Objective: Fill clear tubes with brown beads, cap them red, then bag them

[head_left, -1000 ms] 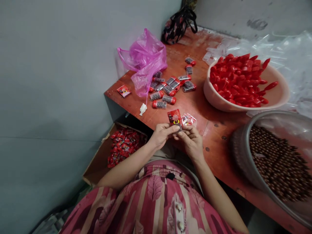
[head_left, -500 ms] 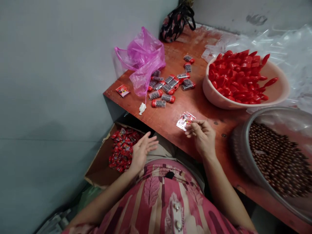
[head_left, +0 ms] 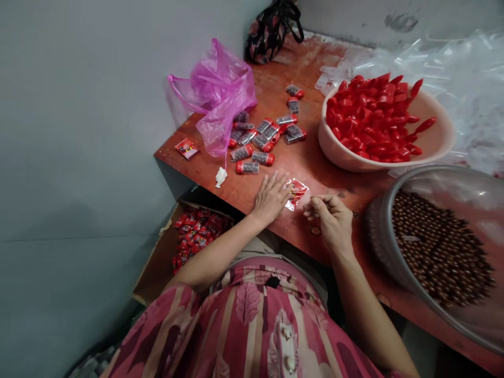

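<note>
A shiny red and silver packet [head_left: 298, 194] lies on the reddish wooden table [head_left: 252, 191] near its front edge. My left hand [head_left: 271, 199] rests flat with its fingers spread, the fingertips touching the packet's left side. Just right of the packet is my right hand [head_left: 328, 215], thumb and fingers pinched together; whatever may be between them is too small to make out. Beyond my hands lie several clear tubes with red caps and dark balls inside [head_left: 263, 143].
A pink bowl [head_left: 354, 160] holds red caps; a grey basin [head_left: 388, 220] holds brown balls. Clear plastic pieces [head_left: 464, 79], a purple bag [head_left: 222, 86], a dark floral bag [head_left: 270, 34], another red packet [head_left: 186, 148] and white tissue [head_left: 221, 177] surround them. Below left, a cardboard box [head_left: 151, 262] contains red packets.
My left hand has moved from above the box up onto the table, against the packet. My right hand stays pinched beside it, now slightly apart from the packet. The view has shifted a little.
</note>
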The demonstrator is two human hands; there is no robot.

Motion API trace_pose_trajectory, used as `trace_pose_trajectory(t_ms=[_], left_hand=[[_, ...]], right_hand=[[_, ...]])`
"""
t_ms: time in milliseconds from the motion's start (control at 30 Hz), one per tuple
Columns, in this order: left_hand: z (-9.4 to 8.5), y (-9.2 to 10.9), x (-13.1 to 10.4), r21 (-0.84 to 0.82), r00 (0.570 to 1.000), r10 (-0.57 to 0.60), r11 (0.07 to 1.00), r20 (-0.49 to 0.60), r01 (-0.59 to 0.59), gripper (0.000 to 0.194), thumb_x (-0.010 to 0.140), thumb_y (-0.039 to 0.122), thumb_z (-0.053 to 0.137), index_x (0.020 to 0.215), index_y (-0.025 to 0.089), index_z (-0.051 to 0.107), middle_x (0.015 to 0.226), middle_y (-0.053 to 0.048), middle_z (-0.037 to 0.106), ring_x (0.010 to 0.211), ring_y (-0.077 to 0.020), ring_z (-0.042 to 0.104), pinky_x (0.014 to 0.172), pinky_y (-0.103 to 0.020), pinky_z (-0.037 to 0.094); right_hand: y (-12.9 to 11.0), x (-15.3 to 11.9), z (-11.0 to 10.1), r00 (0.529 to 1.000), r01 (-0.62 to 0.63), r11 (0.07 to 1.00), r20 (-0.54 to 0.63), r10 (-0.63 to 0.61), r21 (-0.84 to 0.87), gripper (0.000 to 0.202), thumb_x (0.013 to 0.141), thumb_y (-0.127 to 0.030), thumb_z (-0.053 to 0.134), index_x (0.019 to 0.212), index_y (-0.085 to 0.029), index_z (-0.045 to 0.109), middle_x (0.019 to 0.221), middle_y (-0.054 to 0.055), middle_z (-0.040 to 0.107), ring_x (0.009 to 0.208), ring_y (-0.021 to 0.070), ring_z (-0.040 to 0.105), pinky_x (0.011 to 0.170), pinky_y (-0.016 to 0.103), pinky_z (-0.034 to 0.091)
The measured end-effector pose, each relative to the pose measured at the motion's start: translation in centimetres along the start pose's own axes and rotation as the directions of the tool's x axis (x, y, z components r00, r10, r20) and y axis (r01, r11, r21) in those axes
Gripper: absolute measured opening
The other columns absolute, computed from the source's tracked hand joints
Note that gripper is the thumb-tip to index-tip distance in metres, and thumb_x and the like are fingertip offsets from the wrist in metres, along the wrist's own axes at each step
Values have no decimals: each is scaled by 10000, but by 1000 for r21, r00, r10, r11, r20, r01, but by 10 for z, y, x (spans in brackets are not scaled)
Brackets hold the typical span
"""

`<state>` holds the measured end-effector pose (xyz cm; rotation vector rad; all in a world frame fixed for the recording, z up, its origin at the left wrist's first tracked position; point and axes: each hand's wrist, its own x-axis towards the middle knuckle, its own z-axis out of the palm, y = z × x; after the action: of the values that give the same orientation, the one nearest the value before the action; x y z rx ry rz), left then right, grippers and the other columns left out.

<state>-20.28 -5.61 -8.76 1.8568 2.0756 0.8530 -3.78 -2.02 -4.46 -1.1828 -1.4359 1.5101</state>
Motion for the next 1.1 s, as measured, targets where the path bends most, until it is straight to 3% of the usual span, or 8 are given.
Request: trace_pose_trajectory(t_ms=[200, 333, 433, 600, 700, 900, 1000, 1100], left_hand=[[-9, 11, -7, -175, 991, -19, 985, -129, -4, 260, 910, 305, 535, 1098, 232, 699, 1410, -88, 539, 1417, -286, 344, 1181, -526, 199], [-22, 19, -18, -455, 982, -123, 889, -141, 46, 362, 861, 340, 615, 1204, 232, 650, 1401, -93, 548, 1387, -268, 393, 1159, -463, 270], [-37, 18, -28, -735, 946, -325, 638, 11, 228, 460, 808, 447, 659, 1198, 202, 653, 1222, -90, 668, 1177, -263, 586, 1028, -394, 434], [-60, 1, -51, -878, 847, -435, 214, 307, 428, 368, 663, 492, 762, 683, 126, 727, 654, -15, 655, 660, -145, 634, 741, -297, 548], [-68, -10, -68, -906, 767, -584, 121, 266, 406, 335, 589, 424, 829, 638, 110, 723, 624, -17, 661, 613, -116, 623, 701, -262, 550], [-78, -20, -86, -962, 603, -760, -106, 241, 251, 335, 487, 342, 889, 609, 102, 689, 640, -38, 698, 583, -114, 644, 607, -229, 549], [-82, -21, -84, -966, 565, -784, -198, 257, 165, 319, 514, 292, 887, 577, 101, 640, 619, -30, 687, 570, -109, 644, 590, -220, 551], [-85, -22, -78, -947, 537, -786, -306, 308, 95, 236, 625, 229, 836, 641, 97, 641, 647, -37, 697, 586, -113, 659, 599, -223, 558]], right_hand=[[4, 19, 8, 998, 8, 1000, -55, -7, 17, 423, 701, -440, 760, 1014, -216, 586, 935, 21, 662, 725, 139, 639, 518, 232, 526], [-3, 26, 18, 998, -27, 993, 57, 21, 118, 469, 643, -372, 799, 1018, -215, 566, 679, -63, 594, 549, 90, 551, 489, 199, 453], [-13, 29, 24, 981, -45, 992, 193, 21, 118, 456, 645, -351, 798, 1021, -217, 579, 645, -66, 593, 536, 91, 540, 512, 209, 443], [-25, 45, 42, 860, 80, 989, 511, -3, -128, 382, 744, -418, 718, 1025, -177, 623, 685, -13, 642, 568, 126, 574, 538, 246, 451], [-29, 57, 67, 833, 428, 808, 524, -179, -405, 271, 878, -390, 565, 1018, -173, 650, 837, 56, 707, 688, 176, 631, 645, 299, 487], [-23, 83, 134, 627, 772, 43, 748, -219, -634, 302, 909, -263, 503, 1180, -161, 589, 1192, 151, 661, 1084, 293, 569, 762, 344, 474], [-17, 92, 145, 668, 732, -22, 725, -169, -681, 289, 946, -190, 371, 1098, -125, 608, 1113, 182, 676, 1043, 292, 583, 727, 341, 464], [-16, 87, 132, 745, 667, 208, 631, -217, -716, 258, 943, -239, 407, 1049, -137, 619, 1038, 167, 696, 954, 278, 627, 722, 344, 468]])
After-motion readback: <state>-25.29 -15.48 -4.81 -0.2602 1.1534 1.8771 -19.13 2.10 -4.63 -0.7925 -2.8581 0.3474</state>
